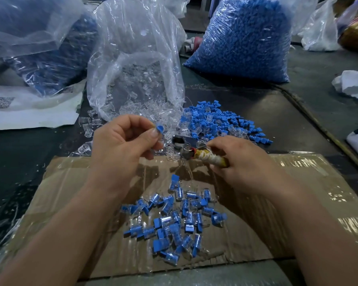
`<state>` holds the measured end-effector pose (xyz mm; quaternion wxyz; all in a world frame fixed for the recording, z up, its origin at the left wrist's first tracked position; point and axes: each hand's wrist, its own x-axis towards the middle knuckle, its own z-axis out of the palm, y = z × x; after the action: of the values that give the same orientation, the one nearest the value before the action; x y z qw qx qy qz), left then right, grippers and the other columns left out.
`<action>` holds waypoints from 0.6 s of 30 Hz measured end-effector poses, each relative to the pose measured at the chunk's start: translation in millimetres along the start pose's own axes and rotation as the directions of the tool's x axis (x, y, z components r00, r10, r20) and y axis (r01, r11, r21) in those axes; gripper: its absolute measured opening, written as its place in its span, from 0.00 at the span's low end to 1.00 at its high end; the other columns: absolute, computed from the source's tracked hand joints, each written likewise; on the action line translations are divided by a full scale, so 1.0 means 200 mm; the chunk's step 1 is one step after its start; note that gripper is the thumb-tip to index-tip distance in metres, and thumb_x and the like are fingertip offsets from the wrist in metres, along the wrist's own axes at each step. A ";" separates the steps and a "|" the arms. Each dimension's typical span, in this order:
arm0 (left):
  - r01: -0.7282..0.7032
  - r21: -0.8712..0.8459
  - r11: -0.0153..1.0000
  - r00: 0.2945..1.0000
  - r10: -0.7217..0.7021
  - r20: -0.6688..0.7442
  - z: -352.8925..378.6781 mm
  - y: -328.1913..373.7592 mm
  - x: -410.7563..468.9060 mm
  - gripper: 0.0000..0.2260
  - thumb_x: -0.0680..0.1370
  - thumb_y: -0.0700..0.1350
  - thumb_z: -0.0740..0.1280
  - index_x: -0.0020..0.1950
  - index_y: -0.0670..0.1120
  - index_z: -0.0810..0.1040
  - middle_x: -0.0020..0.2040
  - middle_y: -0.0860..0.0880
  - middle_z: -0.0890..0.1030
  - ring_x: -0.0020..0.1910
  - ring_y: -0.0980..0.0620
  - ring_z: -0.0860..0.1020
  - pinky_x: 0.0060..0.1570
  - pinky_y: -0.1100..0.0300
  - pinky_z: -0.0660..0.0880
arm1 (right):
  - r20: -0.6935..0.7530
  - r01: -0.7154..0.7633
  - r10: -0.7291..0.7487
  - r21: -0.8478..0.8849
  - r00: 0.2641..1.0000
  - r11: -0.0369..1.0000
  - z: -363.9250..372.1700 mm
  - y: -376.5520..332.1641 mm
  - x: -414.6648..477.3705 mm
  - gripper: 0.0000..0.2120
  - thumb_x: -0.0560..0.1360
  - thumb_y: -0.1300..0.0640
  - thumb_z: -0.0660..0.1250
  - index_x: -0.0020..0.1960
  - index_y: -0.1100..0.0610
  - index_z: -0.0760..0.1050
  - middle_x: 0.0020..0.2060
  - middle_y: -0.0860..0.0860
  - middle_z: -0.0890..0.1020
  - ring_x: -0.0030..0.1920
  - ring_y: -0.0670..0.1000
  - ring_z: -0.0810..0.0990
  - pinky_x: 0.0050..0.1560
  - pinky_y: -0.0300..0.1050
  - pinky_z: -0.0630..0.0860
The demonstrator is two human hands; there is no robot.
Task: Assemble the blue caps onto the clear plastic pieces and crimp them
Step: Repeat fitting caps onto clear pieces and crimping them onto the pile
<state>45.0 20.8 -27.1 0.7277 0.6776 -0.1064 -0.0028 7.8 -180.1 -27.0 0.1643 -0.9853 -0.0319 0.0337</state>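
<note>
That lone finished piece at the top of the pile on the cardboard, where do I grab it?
Probably pinch the lone piece across its flat blue tab, coming down from above. It lies at the far edge of the pile on the cardboard, tab end away from you, so little crowds it.

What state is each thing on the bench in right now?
Left hand, pinching a blue cap at the fingertips.
Right hand, gripping the crimping tool by its wrapped handle.
Clear-piece bag, open, pieces spilling onto the table.
Blue cap bag, full, standing at the back.
Loose caps pile, heaped beside the open bag.
Finished pieces, scattered on the cardboard.
</note>
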 end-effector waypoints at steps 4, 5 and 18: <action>0.151 -0.058 0.987 0.952 -0.129 0.277 -0.01 0.03 -0.01 0.03 0.62 0.43 0.69 0.34 0.47 0.82 0.29 0.49 0.80 0.24 0.56 0.76 0.23 0.69 0.71 | 0.043 0.009 -0.007 -0.036 0.999 0.999 -0.01 0.01 0.00 0.11 0.69 0.46 0.69 0.50 0.44 0.73 0.42 0.39 0.73 0.45 0.43 0.73 0.42 0.42 0.69; 0.175 -0.042 0.984 0.924 -0.149 0.351 -0.01 0.03 -0.02 0.04 0.61 0.44 0.70 0.34 0.46 0.83 0.28 0.49 0.80 0.22 0.57 0.74 0.22 0.69 0.71 | 0.051 0.010 -0.008 -0.043 0.999 0.999 -0.01 0.02 0.00 0.16 0.67 0.43 0.70 0.52 0.44 0.73 0.43 0.40 0.74 0.46 0.44 0.73 0.44 0.43 0.70; 0.131 0.126 0.983 0.879 -0.174 0.444 -0.01 -0.01 -0.01 0.07 0.66 0.49 0.74 0.35 0.46 0.82 0.27 0.50 0.78 0.22 0.57 0.72 0.22 0.69 0.68 | 0.184 0.039 -0.039 0.005 0.982 0.999 -0.04 0.04 -0.01 0.35 0.59 0.36 0.73 0.64 0.42 0.69 0.45 0.34 0.67 0.49 0.39 0.65 0.43 0.29 0.58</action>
<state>42.7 23.0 -28.8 0.6484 0.6973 -0.2192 -0.2128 7.3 -189.9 -22.0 0.1619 -0.9770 -0.0665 0.1215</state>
